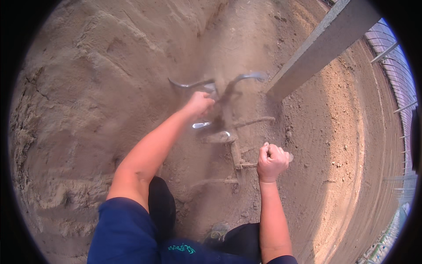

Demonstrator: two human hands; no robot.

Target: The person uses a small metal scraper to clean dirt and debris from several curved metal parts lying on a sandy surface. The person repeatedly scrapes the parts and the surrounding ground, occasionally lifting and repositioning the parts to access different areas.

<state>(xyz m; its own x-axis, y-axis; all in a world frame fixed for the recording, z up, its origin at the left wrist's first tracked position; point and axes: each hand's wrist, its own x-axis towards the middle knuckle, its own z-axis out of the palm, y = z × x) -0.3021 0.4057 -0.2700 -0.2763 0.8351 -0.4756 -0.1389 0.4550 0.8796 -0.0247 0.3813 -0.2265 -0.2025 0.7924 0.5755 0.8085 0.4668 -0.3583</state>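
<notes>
Before me stands a dust-coated metal implement with a bar frame and crosswise rods. At its far end, two curved metal arms spread left and right; blur and dust hide their exact form. My right hand is closed around the end of a lower crossbar, and a pale tip shows past the fist. My left hand reaches over the implement's far part, fingers curled beside a grey metal piece. Whether it grips anything is unclear. A shiny metal end lies just below that hand.
A steep earth bank rises on the left. To the right, a square concrete post stands close to the implement. Loose soil stretches beyond it towards a ribbed, film-covered structure. My shoe is on the dirt below.
</notes>
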